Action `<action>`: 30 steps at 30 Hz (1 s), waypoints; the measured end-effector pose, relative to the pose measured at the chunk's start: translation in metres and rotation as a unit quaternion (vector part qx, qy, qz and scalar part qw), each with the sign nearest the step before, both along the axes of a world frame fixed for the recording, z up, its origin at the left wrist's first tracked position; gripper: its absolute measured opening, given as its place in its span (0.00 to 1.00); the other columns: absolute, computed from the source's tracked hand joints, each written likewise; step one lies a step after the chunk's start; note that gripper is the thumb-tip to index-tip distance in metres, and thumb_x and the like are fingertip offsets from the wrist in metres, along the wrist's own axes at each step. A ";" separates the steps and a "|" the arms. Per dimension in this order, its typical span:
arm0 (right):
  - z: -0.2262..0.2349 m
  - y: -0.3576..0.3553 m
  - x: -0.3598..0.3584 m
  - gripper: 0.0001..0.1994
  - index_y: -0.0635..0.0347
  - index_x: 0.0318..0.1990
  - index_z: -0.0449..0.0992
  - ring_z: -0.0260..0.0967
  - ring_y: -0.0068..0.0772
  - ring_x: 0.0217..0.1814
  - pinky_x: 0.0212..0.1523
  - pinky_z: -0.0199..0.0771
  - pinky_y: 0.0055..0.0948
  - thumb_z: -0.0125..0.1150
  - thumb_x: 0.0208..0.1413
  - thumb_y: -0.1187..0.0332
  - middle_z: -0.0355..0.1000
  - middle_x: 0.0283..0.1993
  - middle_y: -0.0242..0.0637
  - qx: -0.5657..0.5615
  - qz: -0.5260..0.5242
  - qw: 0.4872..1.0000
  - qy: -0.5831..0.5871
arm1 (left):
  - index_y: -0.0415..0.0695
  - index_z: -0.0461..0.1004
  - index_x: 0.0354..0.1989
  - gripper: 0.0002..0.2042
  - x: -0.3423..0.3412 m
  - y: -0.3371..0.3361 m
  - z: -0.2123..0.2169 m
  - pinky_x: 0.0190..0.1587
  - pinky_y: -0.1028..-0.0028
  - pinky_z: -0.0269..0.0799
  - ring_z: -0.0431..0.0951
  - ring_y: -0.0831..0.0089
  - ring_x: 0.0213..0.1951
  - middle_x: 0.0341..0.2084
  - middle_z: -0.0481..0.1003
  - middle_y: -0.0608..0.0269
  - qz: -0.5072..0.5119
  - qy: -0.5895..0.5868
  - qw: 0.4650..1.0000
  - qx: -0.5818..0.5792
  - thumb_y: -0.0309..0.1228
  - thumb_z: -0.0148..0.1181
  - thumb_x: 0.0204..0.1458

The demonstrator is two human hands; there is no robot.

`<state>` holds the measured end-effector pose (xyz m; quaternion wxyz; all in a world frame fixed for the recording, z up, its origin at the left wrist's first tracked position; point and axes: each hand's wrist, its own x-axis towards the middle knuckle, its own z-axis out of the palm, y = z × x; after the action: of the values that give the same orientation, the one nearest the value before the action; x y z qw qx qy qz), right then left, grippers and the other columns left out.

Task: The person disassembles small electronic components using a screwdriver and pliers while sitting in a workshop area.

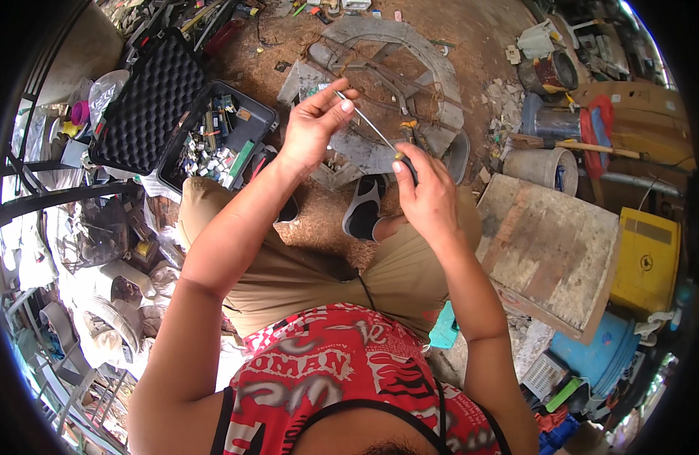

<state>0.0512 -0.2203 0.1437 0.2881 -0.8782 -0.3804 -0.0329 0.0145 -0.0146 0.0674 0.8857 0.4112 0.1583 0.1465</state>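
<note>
A screwdriver (371,124) with a thin metal shaft spans the space between my hands, above a low grey frame. My right hand (429,199) is closed around its dark handle. At the tip end, my left hand (308,130) has its thumb and fingers pinched about the shaft. Whether a small part also sits between those fingers is too small to tell. Beyond my right hand, pliers with orange-and-black handles (412,132) rest on the grey frame (434,68). Both hands are raised in front of my knees.
An open black case (268,114) with foam in its lid holds many small parts at left. On the right stand a worn wooden box (546,250), a grey bucket (543,168), a yellow case (647,258) and a blue tub (596,350). Debris litters the brown floor.
</note>
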 end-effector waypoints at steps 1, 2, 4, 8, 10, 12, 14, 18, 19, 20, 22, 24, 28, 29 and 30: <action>0.001 -0.006 0.000 0.11 0.57 0.48 0.74 0.75 0.41 0.36 0.38 0.74 0.35 0.56 0.62 0.65 0.76 0.37 0.41 -0.009 -0.009 1.000 -0.001 | 0.42 0.66 0.62 0.22 0.001 0.002 -0.001 0.55 0.75 0.72 0.76 0.75 0.48 0.49 0.76 0.63 -0.008 -0.003 1.000 0.023 0.25 0.59 0.58; 0.002 -0.012 0.002 0.11 0.57 0.48 0.74 0.75 0.39 0.35 0.38 0.74 0.34 0.55 0.62 0.65 0.76 0.36 0.40 -0.019 -0.018 1.000 -0.002 | 0.41 0.65 0.63 0.23 0.002 0.006 -0.002 0.55 0.75 0.72 0.76 0.75 0.48 0.49 0.76 0.63 -0.015 -0.006 0.999 0.046 0.25 0.59 0.58; -0.006 -0.023 0.010 0.11 0.58 0.48 0.74 0.74 0.33 0.35 0.39 0.74 0.33 0.54 0.63 0.65 0.76 0.35 0.38 0.100 -0.060 0.963 0.243 | 0.40 0.64 0.64 0.25 0.000 0.005 0.004 0.55 0.76 0.70 0.76 0.75 0.49 0.51 0.76 0.63 -0.055 0.003 0.993 0.104 0.24 0.61 0.57; 0.004 -0.006 0.036 0.13 0.61 0.46 0.76 0.71 0.22 0.37 0.39 0.72 0.27 0.60 0.59 0.62 0.75 0.32 0.34 0.130 -0.003 0.926 0.353 | 0.38 0.65 0.63 0.27 -0.005 -0.007 0.008 0.49 0.79 0.71 0.75 0.81 0.45 0.49 0.77 0.64 -0.165 0.010 0.970 0.180 0.25 0.64 0.54; 0.004 0.012 0.044 0.14 0.63 0.44 0.77 0.70 0.20 0.36 0.39 0.70 0.24 0.64 0.57 0.62 0.75 0.32 0.32 0.070 0.033 0.951 0.299 | 0.38 0.68 0.60 0.26 -0.007 -0.009 0.008 0.46 0.78 0.71 0.73 0.83 0.42 0.39 0.80 0.66 -0.163 -0.041 0.953 0.251 0.28 0.66 0.53; 0.001 0.021 0.051 0.14 0.64 0.43 0.78 0.67 0.16 0.35 0.38 0.69 0.21 0.68 0.55 0.64 0.75 0.33 0.28 0.033 0.073 0.959 0.270 | 0.38 0.71 0.58 0.26 -0.007 -0.010 0.009 0.46 0.77 0.71 0.70 0.83 0.43 0.30 0.80 0.68 -0.156 -0.070 0.945 0.280 0.28 0.68 0.50; 0.002 0.023 0.056 0.14 0.64 0.41 0.79 0.67 0.15 0.35 0.38 0.69 0.21 0.70 0.53 0.64 0.76 0.33 0.27 0.019 0.072 0.944 0.322 | 0.38 0.72 0.57 0.25 -0.008 -0.008 0.009 0.47 0.76 0.70 0.70 0.81 0.41 0.31 0.81 0.67 -0.164 -0.066 0.939 0.294 0.28 0.69 0.49; 0.006 0.027 0.067 0.14 0.65 0.38 0.81 0.67 0.14 0.35 0.37 0.69 0.21 0.73 0.50 0.64 0.76 0.32 0.27 -0.042 0.072 0.925 0.372 | 0.39 0.75 0.53 0.23 -0.010 -0.006 0.012 0.48 0.75 0.69 0.70 0.77 0.36 0.33 0.82 0.65 -0.148 -0.070 0.901 0.401 0.27 0.70 0.47; 0.010 0.028 0.069 0.14 0.64 0.38 0.81 0.67 0.14 0.35 0.38 0.70 0.21 0.73 0.50 0.64 0.76 0.32 0.27 -0.064 0.076 0.923 0.373 | 0.39 0.76 0.53 0.22 -0.010 -0.006 0.015 0.47 0.75 0.70 0.69 0.76 0.35 0.33 0.82 0.65 -0.148 -0.072 0.902 0.398 0.27 0.71 0.47; 0.013 0.028 0.069 0.14 0.64 0.38 0.81 0.67 0.15 0.35 0.38 0.70 0.21 0.73 0.49 0.64 0.77 0.32 0.28 -0.074 0.081 0.927 0.360 | 0.39 0.77 0.52 0.22 -0.011 -0.007 0.017 0.47 0.75 0.70 0.69 0.76 0.34 0.34 0.82 0.65 -0.147 -0.075 0.903 0.396 0.27 0.71 0.46; 0.015 0.028 0.069 0.13 0.64 0.37 0.81 0.69 0.17 0.34 0.38 0.71 0.23 0.73 0.49 0.65 0.77 0.32 0.31 -0.095 0.091 0.934 0.333 | 0.39 0.78 0.50 0.20 -0.011 -0.007 0.019 0.47 0.74 0.70 0.70 0.75 0.35 0.35 0.82 0.64 -0.164 -0.063 0.910 0.375 0.26 0.71 0.46; 0.008 0.027 0.067 0.12 0.62 0.35 0.82 0.73 0.24 0.32 0.35 0.72 0.27 0.72 0.48 0.64 0.78 0.31 0.36 -0.035 0.120 0.951 0.283 | 0.38 0.78 0.49 0.19 -0.011 -0.006 0.019 0.48 0.72 0.71 0.73 0.75 0.40 0.36 0.81 0.62 -0.197 -0.034 0.920 0.338 0.25 0.70 0.47; 0.001 0.026 0.067 0.11 0.61 0.35 0.82 0.77 0.34 0.34 0.36 0.74 0.30 0.71 0.48 0.63 0.78 0.34 0.41 -0.002 0.157 0.958 0.240 | 0.37 0.78 0.47 0.15 -0.009 -0.003 0.011 0.53 0.71 0.71 0.74 0.73 0.52 0.41 0.80 0.57 -0.212 -0.072 0.928 0.298 0.22 0.67 0.49; 0.000 0.026 0.068 0.11 0.61 0.35 0.82 0.76 0.34 0.33 0.35 0.74 0.30 0.71 0.48 0.63 0.78 0.33 0.41 -0.003 0.157 0.958 0.239 | 0.37 0.79 0.46 0.14 -0.010 -0.004 0.018 0.54 0.71 0.71 0.73 0.72 0.54 0.44 0.80 0.56 -0.220 -0.062 0.932 0.281 0.21 0.66 0.50; 0.000 0.026 0.068 0.11 0.61 0.34 0.82 0.76 0.35 0.32 0.34 0.74 0.31 0.71 0.48 0.63 0.78 0.32 0.40 -0.004 0.158 0.958 0.238 | 0.36 0.79 0.46 0.13 -0.010 -0.004 0.022 0.54 0.71 0.71 0.73 0.72 0.55 0.46 0.79 0.55 -0.228 -0.053 0.936 0.264 0.20 0.66 0.50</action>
<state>0.1191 -0.1946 0.1434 0.3686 -0.7904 -0.4350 0.2241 0.0042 -0.0190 0.0891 0.7621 0.6468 -0.0307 -0.0013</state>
